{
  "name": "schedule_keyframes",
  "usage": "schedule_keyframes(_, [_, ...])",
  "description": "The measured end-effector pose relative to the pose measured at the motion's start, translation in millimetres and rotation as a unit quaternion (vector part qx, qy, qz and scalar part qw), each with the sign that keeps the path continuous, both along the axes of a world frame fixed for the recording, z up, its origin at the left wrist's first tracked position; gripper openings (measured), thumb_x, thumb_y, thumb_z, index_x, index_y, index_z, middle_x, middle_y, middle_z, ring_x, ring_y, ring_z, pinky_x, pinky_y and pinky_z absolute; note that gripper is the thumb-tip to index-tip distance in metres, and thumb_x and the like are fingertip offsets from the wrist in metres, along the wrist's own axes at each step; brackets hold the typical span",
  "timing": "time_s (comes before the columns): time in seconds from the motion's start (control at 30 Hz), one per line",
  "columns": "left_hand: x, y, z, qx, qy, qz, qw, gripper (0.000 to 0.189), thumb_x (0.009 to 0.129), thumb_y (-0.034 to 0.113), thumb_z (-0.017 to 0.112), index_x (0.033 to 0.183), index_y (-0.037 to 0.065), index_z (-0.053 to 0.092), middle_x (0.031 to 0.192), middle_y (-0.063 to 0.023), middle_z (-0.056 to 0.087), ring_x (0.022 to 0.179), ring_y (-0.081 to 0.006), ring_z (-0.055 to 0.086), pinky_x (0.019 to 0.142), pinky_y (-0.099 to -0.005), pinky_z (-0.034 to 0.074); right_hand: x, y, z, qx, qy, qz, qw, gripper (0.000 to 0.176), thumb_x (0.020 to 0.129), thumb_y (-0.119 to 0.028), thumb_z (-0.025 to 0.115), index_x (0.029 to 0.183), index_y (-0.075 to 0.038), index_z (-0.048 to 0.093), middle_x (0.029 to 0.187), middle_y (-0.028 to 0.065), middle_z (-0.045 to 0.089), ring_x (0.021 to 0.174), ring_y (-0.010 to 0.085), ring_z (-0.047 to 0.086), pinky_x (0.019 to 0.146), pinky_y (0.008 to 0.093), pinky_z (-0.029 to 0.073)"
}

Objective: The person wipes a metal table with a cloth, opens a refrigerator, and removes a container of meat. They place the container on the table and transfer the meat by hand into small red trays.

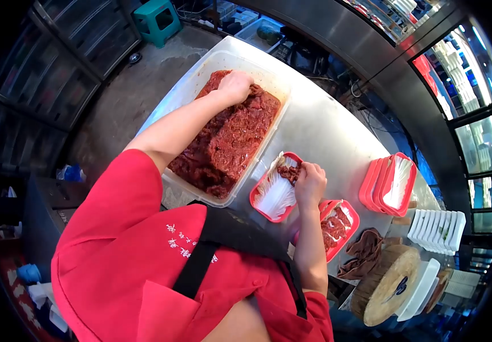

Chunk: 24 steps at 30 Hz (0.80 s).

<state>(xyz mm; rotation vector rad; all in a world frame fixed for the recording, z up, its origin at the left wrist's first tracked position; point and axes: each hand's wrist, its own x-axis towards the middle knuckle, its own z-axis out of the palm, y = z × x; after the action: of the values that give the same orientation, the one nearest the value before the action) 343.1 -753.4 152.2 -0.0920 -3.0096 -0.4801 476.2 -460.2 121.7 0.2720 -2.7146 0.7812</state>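
Note:
My left hand (234, 85) reaches into a large clear plastic tub (197, 196) full of red marinated meat (231, 137), its fingers curled down into the meat at the tub's far end. Beside the tub, a red tray (263, 211) lined with white film holds a small pile of meat at its far end. My right hand (310, 183) rests there with its fingers closed on that meat. Right of my right forearm sits a second red tray (340, 225), filled with meat.
All of this stands on a steel table (326, 131). To the right are a stack of red trays (388, 185), a row of white trays (437, 228), a brown cloth (363, 251) and a round wooden chopping block (385, 282). A green stool (157, 20) stands on the floor beyond.

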Motion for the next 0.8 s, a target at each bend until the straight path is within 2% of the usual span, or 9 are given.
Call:
schedule_keyframes(0.13, [-14.8,4.3,-11.6,-0.122,0.021,-0.107,0.986,0.025,0.072,0.017,0.066,0.095,0.009,0.067,0.096,-0.0187,0.061,0.096,-0.0330,0.057,0.084,-0.0412,0.046,5.5,-16.1,21.1,-0.048,-0.064,0.008,0.997,0.009,0.078,-0.010,0.058,0.083,-0.005,0.064,0.086,0.0102,0.063,0.085,0.0294,0.059,0.075,0.0389,0.046])
schedule_keyframes(0.2, [-26.2,6.2,-19.9,-0.145,0.044,-0.112,0.982,0.024,0.070,0.016,0.066,0.092,0.007,0.067,0.091,-0.0211,0.062,0.092,-0.0324,0.059,0.082,-0.0411,0.047,8.0,-19.2,21.3,-0.060,-0.065,0.042,0.995,0.009,0.078,-0.010,0.059,0.082,-0.004,0.064,0.083,0.0114,0.063,0.082,0.0303,0.060,0.073,0.0382,0.048])
schedule_keyframes(0.27, [-28.6,9.8,-10.9,-0.121,-0.106,-0.114,0.980,0.021,0.069,0.014,0.066,0.088,0.004,0.067,0.087,-0.0215,0.063,0.087,-0.0334,0.061,0.078,-0.0410,0.048,10.7,-23.8,22.7,-0.070,-0.077,0.035,0.994,0.009,0.078,-0.011,0.059,0.081,-0.003,0.064,0.081,0.0122,0.063,0.081,0.0300,0.060,0.073,0.0384,0.047])
schedule_keyframes(0.47, [-10.1,-13.1,10.3,-0.004,-0.154,-0.185,0.971,0.024,0.069,0.013,0.067,0.088,0.000,0.067,0.087,-0.0218,0.063,0.084,-0.0345,0.062,0.076,-0.0384,0.049,11.6,-29.6,36.4,-0.133,-0.098,0.052,0.985,0.008,0.077,-0.008,0.062,0.079,-0.001,0.065,0.077,0.0145,0.063,0.072,0.0283,0.062,0.067,0.0356,0.048])
schedule_keyframes(0.6, [9.4,-38.7,15.2,0.107,-0.168,-0.212,0.957,0.023,0.068,0.009,0.063,0.087,-0.003,0.065,0.079,-0.0211,0.062,0.075,-0.0272,0.063,0.071,-0.0340,0.048,7.3,-37.7,47.6,-0.179,-0.108,0.057,0.976,0.010,0.077,-0.008,0.062,0.081,0.000,0.065,0.077,0.0149,0.064,0.069,0.0248,0.063,0.065,0.0318,0.049])
schedule_keyframes(0.63, [18.8,-42.5,25.0,0.135,-0.208,-0.201,0.948,0.021,0.069,0.007,0.059,0.086,-0.004,0.064,0.074,-0.0150,0.063,0.068,-0.0180,0.059,0.067,-0.0306,0.046,5.9,-43.2,55.2,-0.174,-0.112,0.066,0.976,0.010,0.077,-0.008,0.062,0.081,0.000,0.065,0.077,0.0148,0.064,0.069,0.0252,0.063,0.065,0.0320,0.049])
schedule_keyframes(0.67, [27.4,-46.6,28.5,0.134,-0.210,-0.199,0.948,0.021,0.069,0.007,0.059,0.086,-0.004,0.064,0.074,-0.0150,0.063,0.068,-0.0180,0.059,0.067,-0.0306,0.046,3.9,-49.3,62.8,-0.170,-0.115,0.074,0.976,0.010,0.077,-0.008,0.062,0.081,0.000,0.065,0.076,0.0147,0.063,0.069,0.0256,0.063,0.065,0.0322,0.049])
schedule_keyframes(0.73, [44.2,-55.2,32.5,0.246,-0.268,-0.177,0.915,0.020,0.070,0.006,0.057,0.086,-0.003,0.064,0.071,-0.0063,0.062,0.067,-0.0113,0.055,0.064,-0.0282,0.045,-3.5,-65.4,73.5,-0.166,-0.132,0.089,0.973,0.010,0.077,-0.008,0.061,0.081,0.000,0.065,0.078,0.0148,0.064,0.070,0.0265,0.063,0.067,0.0324,0.049])
schedule_keyframes(0.8, [56.5,-60.6,36.9,0.252,-0.301,-0.171,0.903,0.021,0.072,0.005,0.055,0.090,-0.002,0.065,0.075,-0.0008,0.062,0.070,-0.0090,0.054,0.066,-0.0258,0.044,-14.4,-86.5,79.5,-0.163,-0.089,0.167,0.968,0.012,0.077,-0.008,0.061,0.085,-0.001,0.064,0.082,0.0164,0.063,0.075,0.0278,0.063,0.068,0.0329,0.049])
